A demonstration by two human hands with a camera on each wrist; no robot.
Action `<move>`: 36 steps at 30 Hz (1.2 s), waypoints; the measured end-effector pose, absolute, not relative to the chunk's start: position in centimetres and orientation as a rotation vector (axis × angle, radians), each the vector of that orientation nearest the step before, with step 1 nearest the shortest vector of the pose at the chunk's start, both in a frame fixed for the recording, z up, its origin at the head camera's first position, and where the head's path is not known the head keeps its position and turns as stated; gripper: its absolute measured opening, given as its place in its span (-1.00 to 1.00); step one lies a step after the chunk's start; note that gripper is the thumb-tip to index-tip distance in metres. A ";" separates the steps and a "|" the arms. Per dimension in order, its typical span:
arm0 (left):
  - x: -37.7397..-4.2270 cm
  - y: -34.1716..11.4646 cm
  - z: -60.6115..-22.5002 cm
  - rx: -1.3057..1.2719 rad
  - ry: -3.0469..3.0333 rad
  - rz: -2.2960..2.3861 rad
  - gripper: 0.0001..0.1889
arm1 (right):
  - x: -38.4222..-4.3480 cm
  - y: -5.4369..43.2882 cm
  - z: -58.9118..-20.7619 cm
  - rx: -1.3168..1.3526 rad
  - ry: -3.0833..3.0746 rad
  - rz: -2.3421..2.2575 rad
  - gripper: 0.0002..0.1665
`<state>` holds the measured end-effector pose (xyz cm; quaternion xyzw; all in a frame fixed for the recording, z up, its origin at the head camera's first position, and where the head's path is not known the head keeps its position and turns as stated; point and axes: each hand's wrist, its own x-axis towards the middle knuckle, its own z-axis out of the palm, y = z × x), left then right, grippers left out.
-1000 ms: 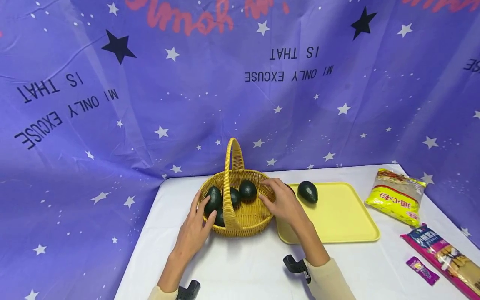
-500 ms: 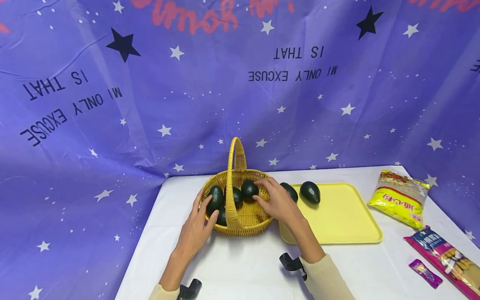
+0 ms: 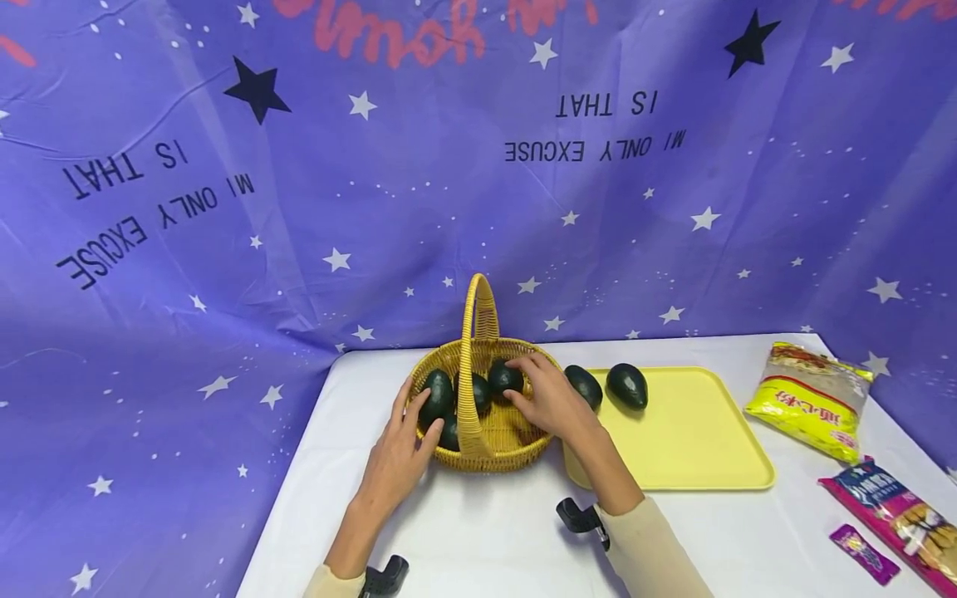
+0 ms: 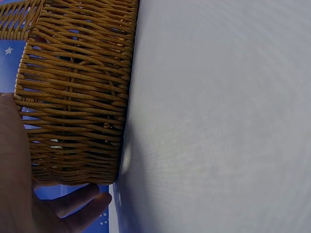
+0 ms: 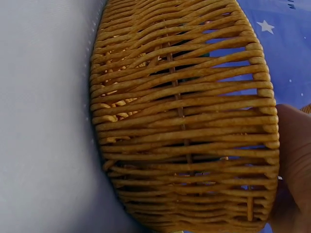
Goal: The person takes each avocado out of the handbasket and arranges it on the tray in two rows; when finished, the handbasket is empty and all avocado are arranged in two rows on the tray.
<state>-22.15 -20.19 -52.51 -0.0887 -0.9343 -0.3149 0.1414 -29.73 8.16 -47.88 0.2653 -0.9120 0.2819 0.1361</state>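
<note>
A yellow wicker basket [image 3: 478,465] with a tall arched handle stands on the table, seen from outside in both wrist views. Several dark green avocados lie inside it, most of them left of the handle. At the left rim rests my left hand [image 3: 392,461], thumb over the front edge and forefinger near an avocado [image 3: 437,397]; its other fingers [image 4: 80,206] lie fairly straight beside the wicker. My right hand [image 3: 557,403] reaches over the right rim, its thumb and fingertips at either side of another avocado [image 3: 505,379]. The right wrist view hides those fingertips behind the basket.
A yellow tray [image 3: 688,448] lies right of the basket, with one avocado [image 3: 627,386] on it and another [image 3: 584,387] at its left edge. Farther right are a yellow food bag [image 3: 811,407], a pink-and-blue snack packet [image 3: 897,519] and a purple sachet [image 3: 864,553].
My right hand has moved left into the basket, its fingertips now closed in on the avocado. The left hand keeps its place at the rim. The view has shifted slightly.
</note>
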 end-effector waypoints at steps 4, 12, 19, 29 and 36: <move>-22.2 -20.1 -52.5 -0.265 -2.687 -0.911 -0.30 | -30.2 7.8 -47.9 0.779 -2.669 0.808 -0.44; -22.1 -20.1 -52.5 -0.261 -2.683 -0.928 -0.32 | -30.8 6.9 -47.9 0.759 -2.749 0.775 -0.41; -22.2 -20.1 -52.6 -0.244 -2.694 -0.943 -0.31 | -31.2 6.5 -48.0 0.762 -2.771 0.754 -0.40; -22.1 -20.1 -52.6 -0.263 -2.678 -0.940 -0.31 | -31.7 6.0 -48.4 0.752 -2.798 0.722 -0.42; -22.1 -20.2 -52.4 -0.257 -2.686 -0.924 -0.31 | -32.1 5.9 -48.4 0.717 -2.839 0.784 -0.38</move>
